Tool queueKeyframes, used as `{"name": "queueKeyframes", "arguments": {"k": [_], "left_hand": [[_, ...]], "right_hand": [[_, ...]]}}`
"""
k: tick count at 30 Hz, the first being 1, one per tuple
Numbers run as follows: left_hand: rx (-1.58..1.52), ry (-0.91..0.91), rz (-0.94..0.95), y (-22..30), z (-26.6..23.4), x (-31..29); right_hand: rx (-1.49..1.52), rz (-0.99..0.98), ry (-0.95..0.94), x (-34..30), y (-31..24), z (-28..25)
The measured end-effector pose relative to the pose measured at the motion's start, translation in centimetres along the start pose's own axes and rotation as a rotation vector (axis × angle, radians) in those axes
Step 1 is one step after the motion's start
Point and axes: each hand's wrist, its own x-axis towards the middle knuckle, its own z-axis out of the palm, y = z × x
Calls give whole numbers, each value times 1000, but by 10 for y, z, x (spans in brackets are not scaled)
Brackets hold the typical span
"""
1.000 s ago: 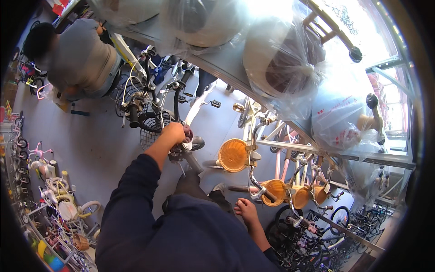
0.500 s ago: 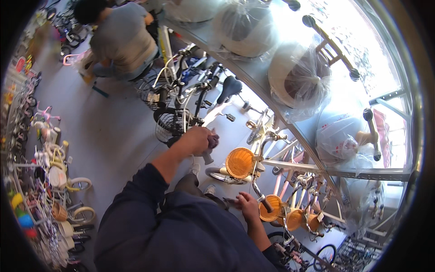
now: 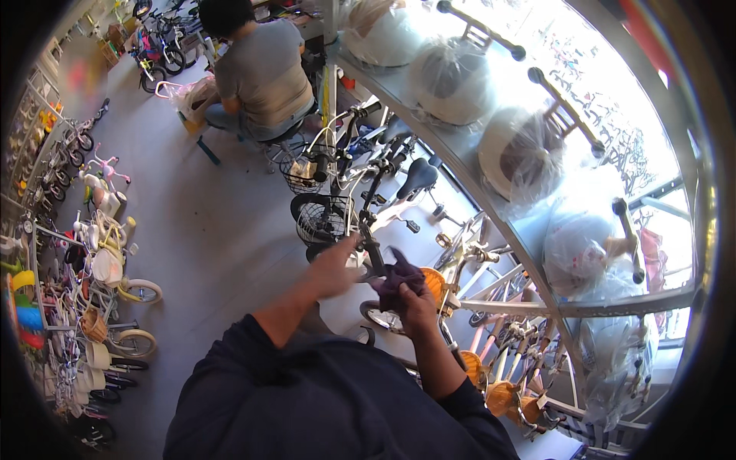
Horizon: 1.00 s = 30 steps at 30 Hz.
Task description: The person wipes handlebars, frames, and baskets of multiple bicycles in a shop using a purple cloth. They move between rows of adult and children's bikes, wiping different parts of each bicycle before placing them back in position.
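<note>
the right hand (image 3: 416, 308) grips a bunched purple cloth (image 3: 400, 282), probably for secure hold, leaving the blurred left hand (image 3: 334, 271) open, empty, near a wire basket (image 3: 325, 222).

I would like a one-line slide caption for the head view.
Right hand holding a dark purple cloth, left hand blurred nearby, with a black wire bicycle basket beyond.

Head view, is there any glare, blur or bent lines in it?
Head view: bright glare washes out the upper right behind the plastic-wrapped goods; head view: the left hand looks smeared, while the dark cloth in the right hand reads clearer; head view: the shelf appears bowed, and the corners go black.
</note>
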Motion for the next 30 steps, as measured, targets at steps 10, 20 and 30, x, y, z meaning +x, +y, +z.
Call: {"name": "queueKeyframes", "arguments": {"k": [10,20,30], "left_hand": [[403,346,-204,-105,-95,231],[397,-65,-347,-114,-128,294],[401,0,-281,-128,-133,297]], "right_hand": [[-277,-124,179,232,-2,76],[-390,23,33,462,76,89],[-1528,-955,281,593,23,70]]}}
